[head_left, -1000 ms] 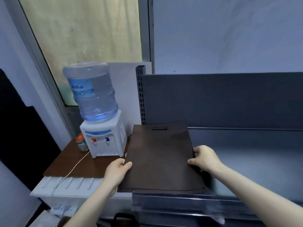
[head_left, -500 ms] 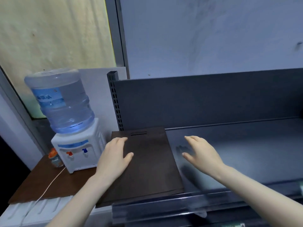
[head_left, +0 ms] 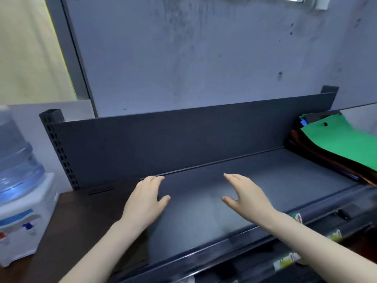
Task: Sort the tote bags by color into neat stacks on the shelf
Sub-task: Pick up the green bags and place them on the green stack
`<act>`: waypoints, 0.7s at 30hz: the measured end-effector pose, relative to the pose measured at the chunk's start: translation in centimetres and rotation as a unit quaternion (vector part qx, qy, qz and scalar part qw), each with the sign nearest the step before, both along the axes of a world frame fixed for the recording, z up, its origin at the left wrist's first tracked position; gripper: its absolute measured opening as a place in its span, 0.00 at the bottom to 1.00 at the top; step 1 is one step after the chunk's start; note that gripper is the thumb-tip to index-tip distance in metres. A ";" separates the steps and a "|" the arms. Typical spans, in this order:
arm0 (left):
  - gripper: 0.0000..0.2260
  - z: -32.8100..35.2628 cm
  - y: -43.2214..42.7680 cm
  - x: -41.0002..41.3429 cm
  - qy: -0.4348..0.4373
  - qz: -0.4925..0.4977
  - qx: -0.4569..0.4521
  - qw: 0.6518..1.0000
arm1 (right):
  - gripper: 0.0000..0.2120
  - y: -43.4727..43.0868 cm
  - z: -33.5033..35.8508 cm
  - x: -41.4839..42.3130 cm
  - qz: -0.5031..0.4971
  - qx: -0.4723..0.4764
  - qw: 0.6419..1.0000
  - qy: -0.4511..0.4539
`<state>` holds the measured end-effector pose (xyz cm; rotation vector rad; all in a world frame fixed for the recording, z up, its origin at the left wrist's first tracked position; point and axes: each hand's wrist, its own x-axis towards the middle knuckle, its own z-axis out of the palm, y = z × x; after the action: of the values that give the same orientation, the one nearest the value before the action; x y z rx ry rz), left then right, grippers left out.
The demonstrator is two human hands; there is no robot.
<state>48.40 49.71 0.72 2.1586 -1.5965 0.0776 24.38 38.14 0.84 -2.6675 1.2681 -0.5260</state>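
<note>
On the grey shelf point(head_left: 193, 231) a brown bag point(head_left: 91, 221) lies flat at 9 o'clock beneath the open left hand point(head_left: 145, 203), the right hand point(head_left: 246, 201) open beside it, and the green bag point(head_left: 336, 144) topping the pile point(head_left: 304, 146) at 2 o'clock seems light and floppy, best taken by two edges.

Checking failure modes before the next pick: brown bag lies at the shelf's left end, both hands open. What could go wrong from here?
1. The unsorted pile at the right end of the shelf is splayed, with the green bag askew on top; pulling one bag out may drag others off.
2. The brown bag sits at the very left end, by the left hand; a careless withdrawal could skew it.
</note>
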 end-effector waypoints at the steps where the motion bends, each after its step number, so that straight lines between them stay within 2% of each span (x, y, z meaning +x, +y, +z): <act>1: 0.25 0.1 -1.0 -1.4 -0.007 -0.009 0.006 1.000 | 0.31 -0.7 0.3 -1.4 -0.005 -0.004 1.000 0.005; 10: 0.24 1.0 -10.3 -14.3 -0.071 -0.048 0.067 0.994 | 0.31 -6.8 1.5 -15.3 -0.049 -0.040 0.995 0.078; 21: 0.25 0.9 -19.4 -29.3 -0.083 -0.119 0.078 0.986 | 0.32 -13.2 1.1 -31.5 -0.106 -0.041 0.989 0.096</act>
<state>19.10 30.35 1.59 2.1040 -2.0067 0.0602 -7.15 24.95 1.96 -2.7217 1.6302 -0.3595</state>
